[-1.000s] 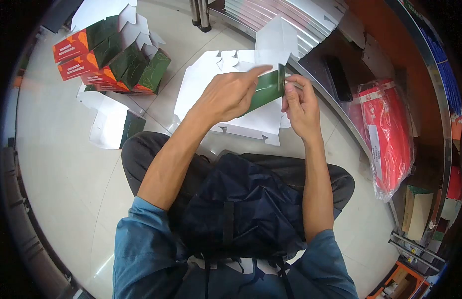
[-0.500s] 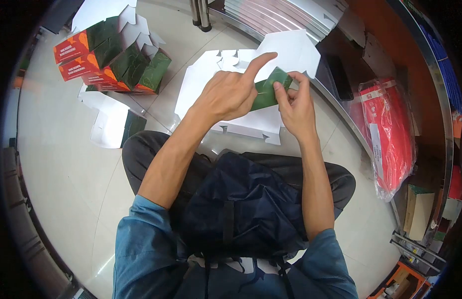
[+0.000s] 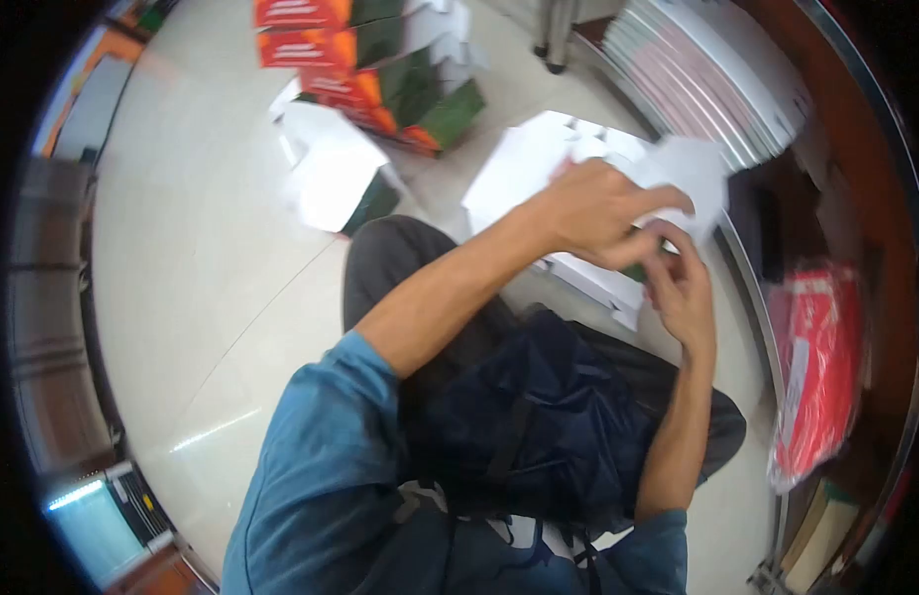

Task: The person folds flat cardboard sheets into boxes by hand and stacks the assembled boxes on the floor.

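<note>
My left hand [image 3: 598, 213] and my right hand [image 3: 683, 288] meet over a white and green card box piece [image 3: 549, 164] above the floor. The fingers of my right hand are bent round a small green part of the card [image 3: 634, 272]. My left hand's fingers are curled against the same green part, close to my right fingertips; most of it is hidden between the hands. A white flap [image 3: 699, 178] stands up behind my hands. The view is blurred by motion.
Red and green boxes [image 3: 326, 87] are stacked at the upper left, with an open white box [image 3: 331, 164] below them. Flat sheets [image 3: 692, 74] lie on a shelf at the upper right. A red plastic-wrapped pack [image 3: 818, 372] is at the right, beside a dark phone-like object [image 3: 757, 228].
The view has swung left, so things appear further right. My left hand's fingers have come down to my right fingertips, and less of the green part shows.
</note>
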Motion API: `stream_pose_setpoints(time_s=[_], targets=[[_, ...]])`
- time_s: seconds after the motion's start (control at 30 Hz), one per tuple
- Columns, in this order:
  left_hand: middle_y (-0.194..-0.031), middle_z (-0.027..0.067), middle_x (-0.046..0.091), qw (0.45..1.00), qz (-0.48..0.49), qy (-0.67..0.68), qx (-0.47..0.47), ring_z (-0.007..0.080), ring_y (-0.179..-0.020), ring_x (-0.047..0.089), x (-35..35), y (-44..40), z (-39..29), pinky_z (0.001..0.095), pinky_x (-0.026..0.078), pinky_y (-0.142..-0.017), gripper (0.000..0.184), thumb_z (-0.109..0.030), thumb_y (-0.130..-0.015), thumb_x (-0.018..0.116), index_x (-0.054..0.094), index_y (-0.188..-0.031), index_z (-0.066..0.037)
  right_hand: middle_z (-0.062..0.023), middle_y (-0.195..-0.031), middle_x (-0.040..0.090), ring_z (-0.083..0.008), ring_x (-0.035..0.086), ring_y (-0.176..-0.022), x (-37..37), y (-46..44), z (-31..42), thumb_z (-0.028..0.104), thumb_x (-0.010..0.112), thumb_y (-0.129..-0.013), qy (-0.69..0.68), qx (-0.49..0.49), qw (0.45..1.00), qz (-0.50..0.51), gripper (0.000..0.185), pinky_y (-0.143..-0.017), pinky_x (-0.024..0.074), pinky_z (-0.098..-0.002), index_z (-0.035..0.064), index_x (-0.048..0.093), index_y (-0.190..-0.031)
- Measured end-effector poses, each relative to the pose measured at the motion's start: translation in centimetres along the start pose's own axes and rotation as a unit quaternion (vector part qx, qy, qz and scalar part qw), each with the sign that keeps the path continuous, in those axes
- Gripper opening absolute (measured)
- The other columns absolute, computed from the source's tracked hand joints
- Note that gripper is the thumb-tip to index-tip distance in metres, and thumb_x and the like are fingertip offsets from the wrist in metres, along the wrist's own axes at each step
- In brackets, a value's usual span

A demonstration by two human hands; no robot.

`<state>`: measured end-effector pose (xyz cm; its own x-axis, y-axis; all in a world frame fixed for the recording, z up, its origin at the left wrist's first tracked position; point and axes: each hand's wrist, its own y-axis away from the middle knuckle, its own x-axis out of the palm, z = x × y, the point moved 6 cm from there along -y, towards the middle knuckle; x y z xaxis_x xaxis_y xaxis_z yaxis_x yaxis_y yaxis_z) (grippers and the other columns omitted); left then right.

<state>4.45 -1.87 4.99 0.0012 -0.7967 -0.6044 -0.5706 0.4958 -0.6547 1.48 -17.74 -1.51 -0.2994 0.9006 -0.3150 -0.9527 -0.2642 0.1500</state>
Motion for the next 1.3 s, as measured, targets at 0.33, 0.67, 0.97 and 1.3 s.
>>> stream_pose_setpoints(time_s=[0.33,0.67,0.97,1.3], targets=[[-0.061,0.0017,0.062,0.921,-0.068,-0.371,-0.099,0.0106,-0.052,0.057,-19.4,2.5,-14.0,0.0241,0.042,-0.049,0.014,-0.021,-0.078,0.08,0.074,-0.085,-0.011,-0.0203,-0.094,0.067,-0.0245,0.066,-0.086,-1.6,1.1,1.0,0.013,0.056,-0.098,-0.221,-0.131,0.964,0.067,0.037,-0.081,0.0538,-0.0371,-0.0049,0.057,-0.13],[-0.079,0.0154,0.071,0.665,-0.031,-0.547,-0.507,0.0357,-0.078,0.069,-25.8,18.3,6.0,0.0452,0.053,-0.067,0.031,-0.044,-0.092,0.058,0.072,-0.097,-0.017,-0.0162,-0.096,0.062,-0.0336,0.061,-0.095,6.6,-1.8,-8.2,0.019,0.075,-0.082,0.342,-0.009,0.928,0.148,0.025,-0.082,0.0487,-0.0405,0.0023,0.066,-0.098],[-0.102,0.0241,0.068,0.735,-0.033,-0.462,-0.495,0.041,-0.098,0.065,-22.7,17.5,8.7,0.049,0.05,-0.086,0.05,-0.046,-0.095,0.046,0.061,-0.123,-0.007,-0.0224,-0.097,0.07,-0.0361,0.066,-0.093,5.1,-3.0,-9.6,0.018,0.066,-0.088,0.265,0.065,0.951,0.146,0.022,-0.084,0.0496,-0.0407,0.0001,0.072,-0.099],[-0.11,0.0129,0.065,0.942,0.08,-0.118,-0.304,0.031,-0.104,0.063,-6.0,5.0,3.3,0.0391,0.048,-0.093,0.032,-0.019,-0.089,0.063,0.062,-0.119,-0.007,-0.02,-0.098,0.07,-0.0386,0.065,-0.097,4.6,-2.6,-8.9,0.011,0.058,-0.085,0.366,0.042,0.92,0.132,0.027,-0.086,0.0505,-0.0442,0.0052,0.07,-0.109]])
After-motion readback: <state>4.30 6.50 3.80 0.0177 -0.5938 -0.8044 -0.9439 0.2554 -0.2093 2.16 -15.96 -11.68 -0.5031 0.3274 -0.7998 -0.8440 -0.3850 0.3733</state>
